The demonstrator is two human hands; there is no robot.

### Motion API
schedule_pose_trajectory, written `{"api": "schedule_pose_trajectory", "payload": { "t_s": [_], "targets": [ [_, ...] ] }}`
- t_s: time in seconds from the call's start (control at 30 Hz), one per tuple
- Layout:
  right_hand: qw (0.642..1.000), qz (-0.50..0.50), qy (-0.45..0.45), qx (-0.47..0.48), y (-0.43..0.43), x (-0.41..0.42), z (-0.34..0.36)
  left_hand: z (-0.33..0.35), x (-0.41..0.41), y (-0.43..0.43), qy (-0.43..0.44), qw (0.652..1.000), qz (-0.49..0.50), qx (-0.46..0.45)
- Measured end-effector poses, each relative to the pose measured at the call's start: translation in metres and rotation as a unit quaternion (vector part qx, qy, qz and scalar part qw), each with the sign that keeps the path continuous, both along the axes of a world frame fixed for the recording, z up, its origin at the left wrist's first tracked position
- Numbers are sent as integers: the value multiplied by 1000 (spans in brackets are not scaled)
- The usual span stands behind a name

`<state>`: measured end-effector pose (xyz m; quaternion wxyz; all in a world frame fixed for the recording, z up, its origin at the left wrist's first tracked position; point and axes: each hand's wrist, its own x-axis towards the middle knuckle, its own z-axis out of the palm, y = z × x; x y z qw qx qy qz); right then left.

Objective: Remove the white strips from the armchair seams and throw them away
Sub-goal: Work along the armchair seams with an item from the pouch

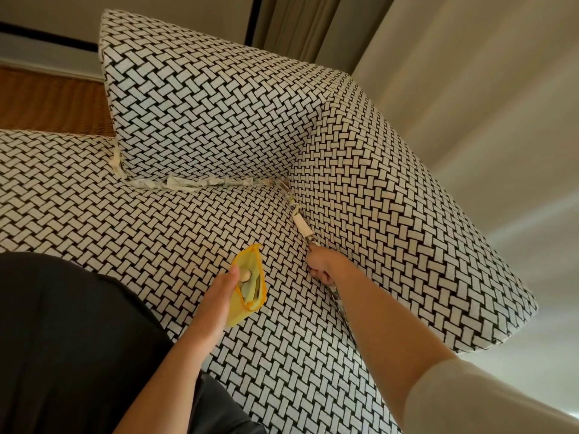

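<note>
Looking down, we saw our dark garment [62, 339] filling the lower left corner, nearest of all. From beside it our bare left forearm ran up and to the right, and our left hand [219, 292] held a small yellow pouch [249, 258] over the seat of the armchair [156, 233]. The thumb lay pressed along the pouch's near edge and the mouth gaped open. The other fingers were hidden behind the fabric, so we could not tell how they lay. Something round and metallic sat inside.

Our right arm came in from the lower right corner, a pale sleeve [470, 399] covering the upper part and the forearm bare, stretched nearly straight toward the seam where the seat met the upright cushion on the right. There our right hand [322, 266] was turned knuckles up, its fingers curled tight together in a fist around the white strip [301, 225]. The strip ran straight from the fist up along the seam toward the inner corner, and a short piece showed below the wrist in the same seam.

Farther off, a second strip [188, 182] lay crumpled in the seam under the far cushion, running left from the corner and bending round the cushion's end. Beyond the armchair hung beige curtains [470, 89], and a brown wicker surface [47, 101] showed at the left
</note>
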<state>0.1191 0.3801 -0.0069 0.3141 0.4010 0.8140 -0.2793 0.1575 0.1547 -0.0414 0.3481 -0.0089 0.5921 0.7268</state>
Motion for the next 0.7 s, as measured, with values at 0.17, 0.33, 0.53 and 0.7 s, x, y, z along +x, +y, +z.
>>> {"api": "schedule_pose_trajectory", "payload": {
  "t_s": [0.17, 0.33, 0.53, 0.7],
  "targets": [
    [998, 34, -13, 60, -4, -16, -6, 0, -2, -1, 1, 1000, -3, 11],
    [994, 52, -40, 86, -5, -29, -7, -3, -1, 0, 6, 1000, -1, 26],
    [988, 88, -78, 98, -5, -28, 9, -6, -3, 1, 9, 1000, 6, 24],
    [990, 35, -77, 108, -3, -34, 6, -6, -3, 3, 12, 999, 10, 35]
  ]
}}
